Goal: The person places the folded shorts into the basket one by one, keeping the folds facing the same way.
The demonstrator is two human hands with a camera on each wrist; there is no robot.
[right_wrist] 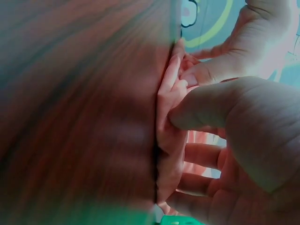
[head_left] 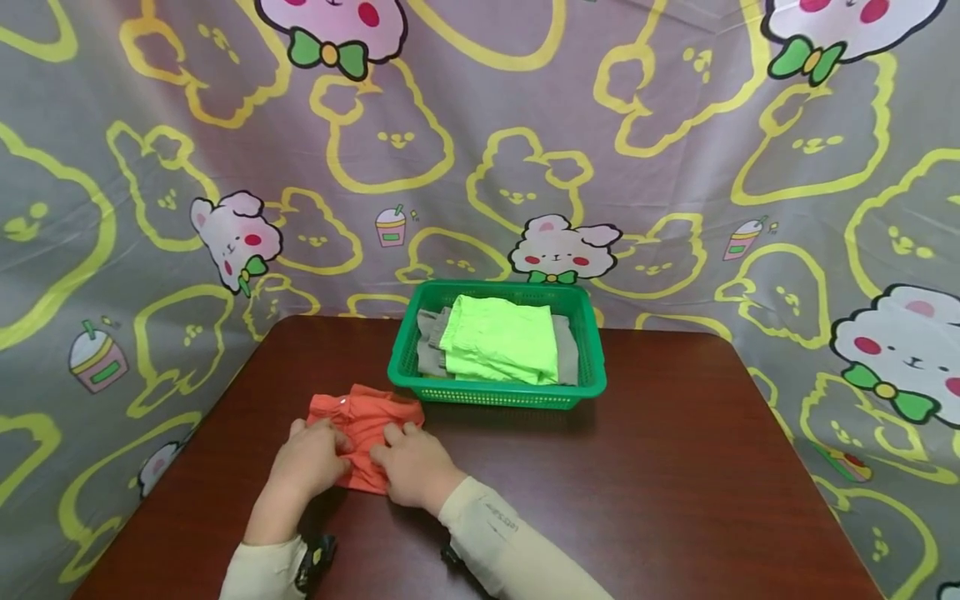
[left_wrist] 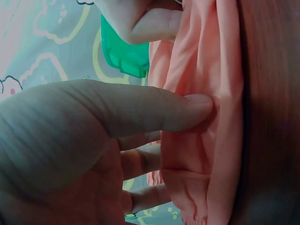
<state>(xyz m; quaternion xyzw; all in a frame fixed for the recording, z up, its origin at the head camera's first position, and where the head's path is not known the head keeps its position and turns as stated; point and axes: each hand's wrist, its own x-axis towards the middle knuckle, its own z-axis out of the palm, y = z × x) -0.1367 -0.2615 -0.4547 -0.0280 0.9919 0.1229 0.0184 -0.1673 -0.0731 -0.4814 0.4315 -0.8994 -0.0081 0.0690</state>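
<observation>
An orange garment [head_left: 367, 421] lies rumpled on the table, left of centre; a gathered edge shows at its far left, but its kind cannot be told. My left hand [head_left: 311, 457] rests on its near left part, with the thumb [left_wrist: 197, 110] pressed into a fold and the other fingers spread on the cloth. On the right side, my right hand [head_left: 416, 467] touches the same garment. Its thumb [right_wrist: 187, 110] dips into the folds, while the fingers [right_wrist: 201, 154] lie spread across the fabric. Both thumbs are close together over the garment's middle.
Beyond the garment, a green plastic basket [head_left: 495, 393] stands near the table's far edge. A folded neon-green garment [head_left: 502, 337] lies in it on top of grey cloth [head_left: 567, 350]. A patterned curtain [head_left: 465, 100] hangs behind the brown table [head_left: 660, 467].
</observation>
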